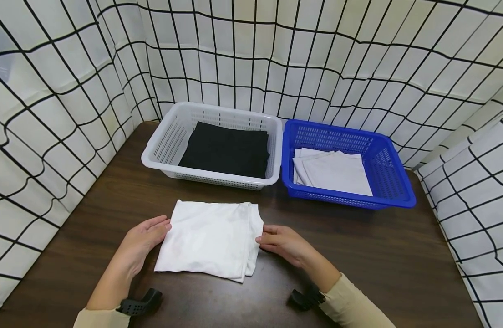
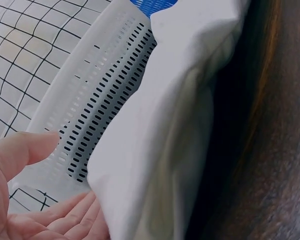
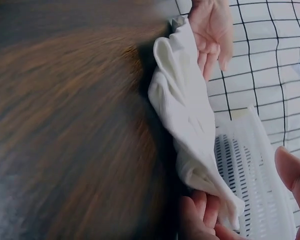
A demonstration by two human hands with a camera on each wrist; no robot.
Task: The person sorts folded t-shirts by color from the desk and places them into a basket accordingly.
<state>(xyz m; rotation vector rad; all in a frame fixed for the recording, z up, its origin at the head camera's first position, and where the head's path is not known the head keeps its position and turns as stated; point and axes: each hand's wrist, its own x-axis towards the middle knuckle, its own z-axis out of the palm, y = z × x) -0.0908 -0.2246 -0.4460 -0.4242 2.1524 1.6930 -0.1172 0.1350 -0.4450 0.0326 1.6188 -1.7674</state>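
A folded white cloth (image 1: 208, 239) is stretched between both hands in front of the baskets, its layered edges at the right side. My left hand (image 1: 142, 241) is at the cloth's left edge; in the left wrist view its fingers (image 2: 72, 215) reach to the cloth's underside, with the thumb (image 2: 30, 147) held apart from it. At the opposite edge is my right hand (image 1: 286, 243). The right wrist view shows that hand's fingers (image 3: 205, 210) against the cloth's lower side, thumb (image 3: 292, 175) apart. Soft folds show along the near edge of the cloth (image 3: 190, 115).
Behind the cloth stands a white perforated basket (image 1: 212, 180) holding folded black cloth (image 1: 228, 150). To its right, a blue basket (image 1: 337, 193) contains folded white cloths (image 1: 333, 171). Black-and-white grid curtains (image 1: 243, 54) surround the dark wooden table (image 1: 382, 255) at the back and sides.
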